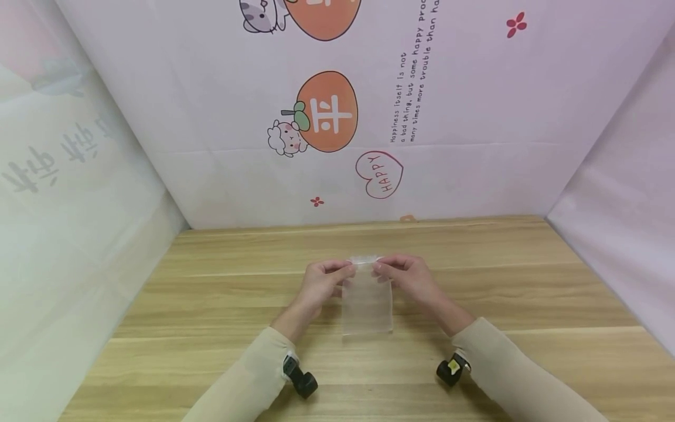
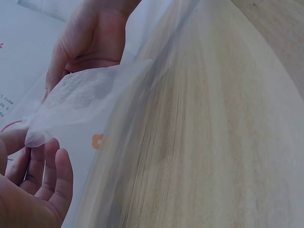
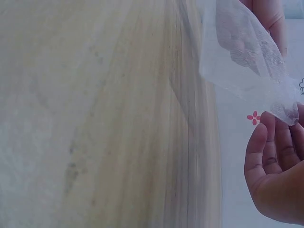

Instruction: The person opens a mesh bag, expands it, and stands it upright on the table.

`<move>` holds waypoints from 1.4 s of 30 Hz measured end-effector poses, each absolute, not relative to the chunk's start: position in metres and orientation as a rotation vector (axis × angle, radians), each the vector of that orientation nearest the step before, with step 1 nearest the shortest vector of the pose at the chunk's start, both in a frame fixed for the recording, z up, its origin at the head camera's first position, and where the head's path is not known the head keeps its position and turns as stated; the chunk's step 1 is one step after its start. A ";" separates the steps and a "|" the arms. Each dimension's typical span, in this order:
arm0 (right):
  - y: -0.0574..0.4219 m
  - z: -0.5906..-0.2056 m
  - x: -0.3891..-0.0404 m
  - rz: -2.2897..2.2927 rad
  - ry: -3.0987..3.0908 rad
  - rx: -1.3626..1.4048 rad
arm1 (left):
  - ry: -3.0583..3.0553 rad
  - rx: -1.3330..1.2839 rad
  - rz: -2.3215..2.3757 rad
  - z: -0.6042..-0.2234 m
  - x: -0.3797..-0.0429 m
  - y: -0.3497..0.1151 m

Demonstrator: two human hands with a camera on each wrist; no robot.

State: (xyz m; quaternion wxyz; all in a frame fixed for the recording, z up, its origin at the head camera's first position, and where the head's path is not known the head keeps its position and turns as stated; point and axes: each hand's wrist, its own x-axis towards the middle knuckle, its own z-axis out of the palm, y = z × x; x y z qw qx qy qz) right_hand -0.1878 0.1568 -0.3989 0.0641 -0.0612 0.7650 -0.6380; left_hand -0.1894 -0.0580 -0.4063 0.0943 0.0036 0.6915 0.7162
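A small translucent white mesh bag hangs between both hands over the middle of the table. My left hand pinches its upper left edge between thumb and fingers. At the upper right edge my right hand pinches it in the same way. The top of the bag looks gathered, and its lower part hangs flat. In the left wrist view the thin mesh stretches from the left fingertips toward the other hand. The right wrist view shows the bag's corner held at the right fingertips.
The wooden table runs back to a white printed cloth hanging behind it. More white cloth hangs at the left side, and another sheet on the right. Small black cameras sit on both wrists.
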 end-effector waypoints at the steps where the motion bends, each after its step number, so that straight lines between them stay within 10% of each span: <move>1: 0.157 -0.399 -0.188 -1.925 2.311 -0.183 | 2.056 0.011 2.124 -0.407 -0.190 -0.058; 42: 0.155 -0.401 -0.187 -2.002 2.287 -0.144 | 2.035 -0.104 2.252 -0.407 -0.190 -0.057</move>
